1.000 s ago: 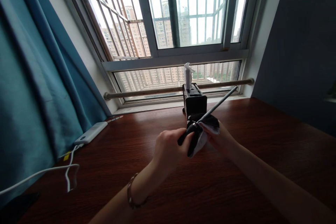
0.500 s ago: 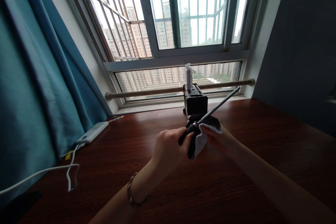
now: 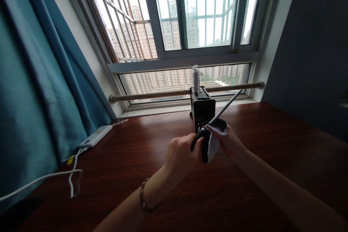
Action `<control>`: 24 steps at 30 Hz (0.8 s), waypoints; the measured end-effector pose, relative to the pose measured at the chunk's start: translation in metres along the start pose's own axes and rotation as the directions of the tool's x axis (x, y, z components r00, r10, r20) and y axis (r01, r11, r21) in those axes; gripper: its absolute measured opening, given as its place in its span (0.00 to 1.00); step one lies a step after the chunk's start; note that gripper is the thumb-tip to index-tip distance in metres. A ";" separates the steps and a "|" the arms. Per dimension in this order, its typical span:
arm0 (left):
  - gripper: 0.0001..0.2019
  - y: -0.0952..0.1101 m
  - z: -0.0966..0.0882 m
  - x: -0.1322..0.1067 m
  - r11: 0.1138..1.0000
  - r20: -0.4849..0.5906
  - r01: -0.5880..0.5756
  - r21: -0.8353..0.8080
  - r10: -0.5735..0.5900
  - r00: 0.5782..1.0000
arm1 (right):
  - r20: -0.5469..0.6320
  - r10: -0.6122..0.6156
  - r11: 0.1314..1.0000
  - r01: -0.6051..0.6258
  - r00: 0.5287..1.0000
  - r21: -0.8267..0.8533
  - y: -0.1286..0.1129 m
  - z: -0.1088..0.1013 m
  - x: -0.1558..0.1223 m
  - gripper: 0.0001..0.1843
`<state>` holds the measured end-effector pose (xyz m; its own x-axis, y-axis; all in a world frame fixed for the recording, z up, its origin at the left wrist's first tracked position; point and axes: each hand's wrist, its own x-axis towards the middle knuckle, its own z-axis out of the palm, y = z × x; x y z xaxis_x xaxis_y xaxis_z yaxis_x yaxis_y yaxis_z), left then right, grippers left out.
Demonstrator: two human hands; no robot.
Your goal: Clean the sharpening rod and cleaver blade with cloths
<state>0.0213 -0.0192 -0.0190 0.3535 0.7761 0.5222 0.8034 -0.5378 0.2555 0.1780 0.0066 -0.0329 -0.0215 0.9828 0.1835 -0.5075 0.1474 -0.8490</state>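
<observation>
Head view: pinching handle (image 3: 200, 135) with left hand (image 3: 181, 153), cloth (image 3: 213, 148) with right hand (image 3: 232, 143), before box (image 3: 204, 110); might bump it if jerked!

A blue curtain (image 3: 29, 79) hangs down the left side of the frame. Daylight enters through a window (image 3: 195, 53) at top centre, bars (image 3: 111, 3) and tall buildings (image 3: 174, 36) beyond. Right, a dark wall (image 3: 312, 43); below, a reddish-brown wooden tabletop (image 3: 130, 152).
</observation>
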 end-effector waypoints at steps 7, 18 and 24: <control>0.14 0.000 0.006 -0.001 0.990 -0.054 -0.053 0.128 0.060 0.997 | -0.082 -0.068 0.993 0.060 0.994 -0.098 0.006 -0.007 0.003 0.16; 0.18 -0.003 -0.006 0.007 0.947 0.084 0.143 -0.286 -0.124 0.989 | -0.041 -0.173 0.979 0.167 0.984 -0.118 0.018 -0.009 0.002 0.11; 0.23 -0.003 -0.008 0.010 0.695 0.339 0.327 -0.641 -0.126 0.932 | 0.025 -0.259 0.939 0.258 0.966 -0.229 0.011 -0.011 0.001 0.06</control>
<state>0.0189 -0.0123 -0.0081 0.3911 0.9028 0.1788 0.3666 -0.3310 0.8695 0.1820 0.0108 -0.0473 0.0887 0.9080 0.4095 -0.2849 0.4171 -0.8630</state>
